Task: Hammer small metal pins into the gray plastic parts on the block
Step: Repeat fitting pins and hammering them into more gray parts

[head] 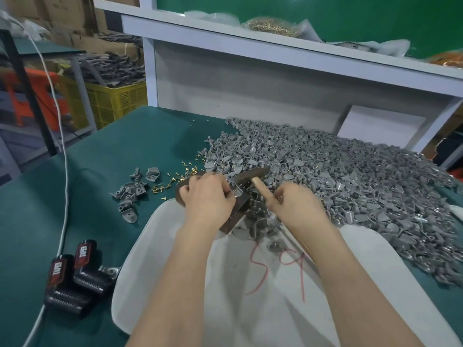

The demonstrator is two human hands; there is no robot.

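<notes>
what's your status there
Left hand pinches gray plastic part on dark brown block. Right hand grips wooden-handled hammer. Loose gray parts crowd the block.

Green-topped table (100,159) serves as worktop. Behind it stands a white shelf unit (225,38), backed by a green panel (350,18). Left of the table: yellow crate (117,101), cardboard boxes (62,13), and possibly an orange stool (17,96).
</notes>
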